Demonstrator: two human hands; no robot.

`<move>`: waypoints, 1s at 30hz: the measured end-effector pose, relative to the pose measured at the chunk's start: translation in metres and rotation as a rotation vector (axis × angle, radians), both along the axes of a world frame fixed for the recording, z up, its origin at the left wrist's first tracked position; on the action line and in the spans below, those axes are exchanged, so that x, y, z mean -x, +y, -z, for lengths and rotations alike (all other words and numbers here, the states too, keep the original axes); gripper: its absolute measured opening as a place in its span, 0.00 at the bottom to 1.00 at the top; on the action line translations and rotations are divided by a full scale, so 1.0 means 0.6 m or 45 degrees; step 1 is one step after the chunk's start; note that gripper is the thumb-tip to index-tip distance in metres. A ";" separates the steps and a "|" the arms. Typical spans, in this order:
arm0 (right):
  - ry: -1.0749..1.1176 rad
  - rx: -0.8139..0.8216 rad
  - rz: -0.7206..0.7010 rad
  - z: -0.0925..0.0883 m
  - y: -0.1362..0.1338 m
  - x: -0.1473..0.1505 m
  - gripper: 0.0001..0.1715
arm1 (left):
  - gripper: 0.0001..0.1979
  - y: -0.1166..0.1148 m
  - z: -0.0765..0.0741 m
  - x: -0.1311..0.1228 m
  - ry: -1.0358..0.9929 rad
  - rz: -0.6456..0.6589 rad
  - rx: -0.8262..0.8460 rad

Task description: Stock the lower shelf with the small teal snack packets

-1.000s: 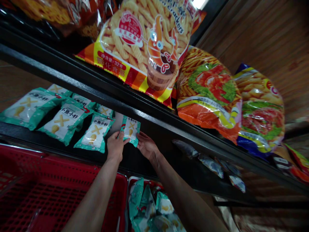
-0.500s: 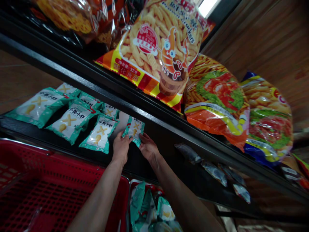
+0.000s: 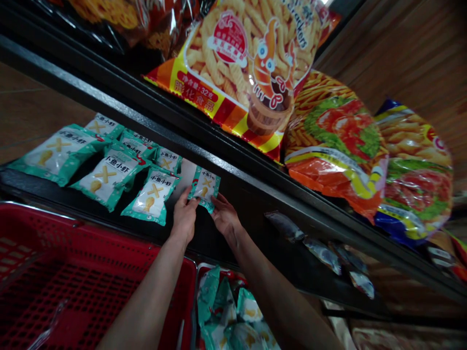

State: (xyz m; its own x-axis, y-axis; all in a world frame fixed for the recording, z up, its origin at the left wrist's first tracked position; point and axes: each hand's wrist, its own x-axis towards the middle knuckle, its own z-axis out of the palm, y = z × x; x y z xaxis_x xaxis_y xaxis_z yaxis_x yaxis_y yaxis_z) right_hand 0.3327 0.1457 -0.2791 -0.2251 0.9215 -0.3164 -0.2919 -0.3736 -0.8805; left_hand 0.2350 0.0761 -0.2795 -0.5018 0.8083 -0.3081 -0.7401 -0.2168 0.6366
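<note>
A small teal-and-white snack packet (image 3: 206,186) is held between both hands on the lower black shelf, under the upper shelf's edge. My left hand (image 3: 184,217) pinches its lower left side. On its right side, my right hand (image 3: 225,217) has its fingers closed round the edge. Matching packets lie to the left in rows, the nearest one (image 3: 151,197) face up beside my left hand. A pale flat surface (image 3: 187,176) shows between those rows and the held packet.
The upper shelf (image 3: 175,141) carries large snack bags, including prawn crackers (image 3: 241,73). A red basket (image 3: 171,272) stands below left; another container of teal packets (image 3: 251,311) is below centre. Small silvery packets (image 3: 323,253) lie farther right on the lower shelf.
Both hands and the held packet have shifted slightly up and inward on the shelf. The view has moved a little, so the large bags appear further right.
</note>
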 end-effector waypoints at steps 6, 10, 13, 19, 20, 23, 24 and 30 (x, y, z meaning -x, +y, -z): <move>0.005 -0.043 -0.001 0.001 -0.011 0.003 0.17 | 0.22 -0.005 -0.003 0.004 -0.081 0.007 -0.050; 0.004 -0.043 0.068 0.004 -0.015 0.009 0.15 | 0.22 -0.005 0.005 0.003 -0.029 -0.014 -0.036; -0.004 -0.022 0.094 0.002 -0.014 0.013 0.13 | 0.19 -0.002 0.014 0.002 0.000 -0.023 -0.007; -0.035 0.031 0.146 -0.002 -0.008 0.015 0.17 | 0.16 -0.002 0.010 0.003 -0.068 0.000 0.022; -0.039 0.034 0.144 -0.001 -0.006 0.015 0.18 | 0.16 -0.003 0.008 0.004 -0.084 -0.003 0.021; -0.053 0.009 0.115 0.004 -0.003 0.015 0.19 | 0.18 -0.003 0.005 0.004 -0.119 -0.021 0.009; -0.056 -0.009 0.101 0.005 -0.001 0.015 0.19 | 0.19 -0.004 0.005 0.004 -0.123 -0.028 0.008; -0.054 -0.079 0.092 0.017 0.015 0.014 0.13 | 0.19 -0.004 0.017 0.005 -0.073 0.051 -0.061</move>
State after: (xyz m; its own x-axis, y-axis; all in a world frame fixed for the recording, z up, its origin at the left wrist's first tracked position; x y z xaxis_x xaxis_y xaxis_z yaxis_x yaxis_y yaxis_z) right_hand 0.3242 0.1549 -0.2893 -0.1450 0.9529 -0.2665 -0.2776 -0.2977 -0.9134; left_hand 0.2317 0.0737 -0.2895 -0.4514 0.8419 -0.2957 -0.7835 -0.2154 0.5828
